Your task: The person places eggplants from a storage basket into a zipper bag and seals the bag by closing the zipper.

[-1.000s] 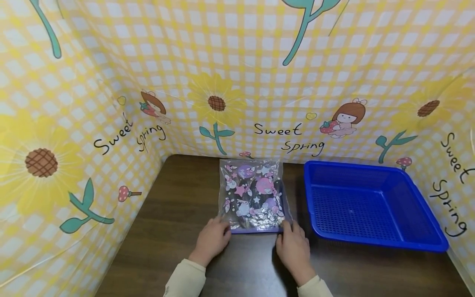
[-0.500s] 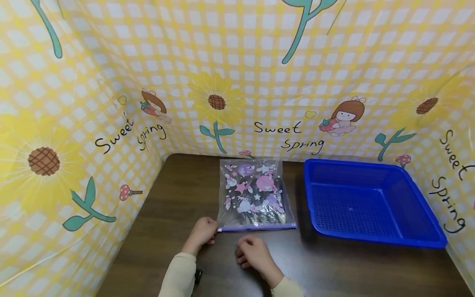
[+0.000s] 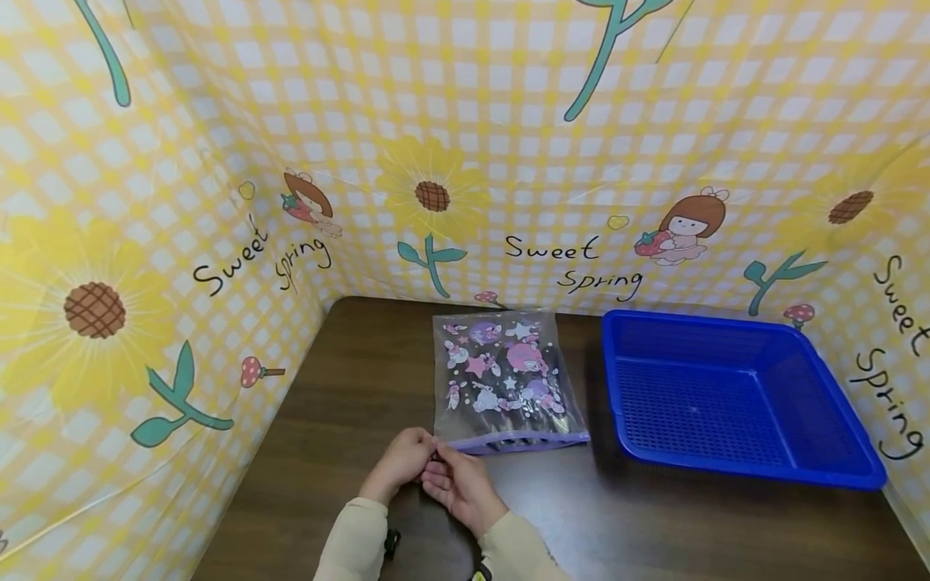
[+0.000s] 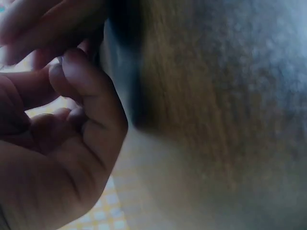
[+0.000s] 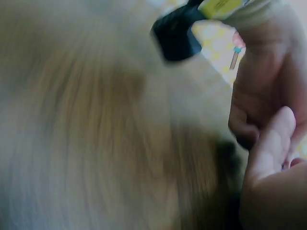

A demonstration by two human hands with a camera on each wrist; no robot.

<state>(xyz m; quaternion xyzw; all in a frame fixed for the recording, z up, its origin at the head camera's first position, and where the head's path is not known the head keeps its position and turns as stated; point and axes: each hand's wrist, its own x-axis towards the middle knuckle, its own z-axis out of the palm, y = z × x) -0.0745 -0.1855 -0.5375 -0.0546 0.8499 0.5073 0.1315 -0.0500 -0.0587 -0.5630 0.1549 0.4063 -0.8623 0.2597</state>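
Note:
A clear slider zip bag [image 3: 501,379] printed with pink and purple cartoon figures and stars lies flat on the table. Its purple zip strip [image 3: 534,440] faces the person and bows slightly apart along the middle. At the bag's near left corner, my left hand [image 3: 404,460] pinches the end of the strip with curled fingers. Against it, my right hand [image 3: 465,486] pinches the same corner with thumb and forefinger. The fingers cover the slider there. In the left wrist view, the curled left hand [image 4: 72,139] meets the other hand's fingers.
To the right of the bag stands a blue plastic basket [image 3: 612,403] with a perforated bottom. Dark wood table [image 3: 349,363] surrounds the bag. A yellow checked cloth [image 3: 523,194] closes off the back and both sides.
My right hand has left the strip's right end and moved left to join the left hand at the corner. The left hand has shifted slightly, and the strip now bows apart.

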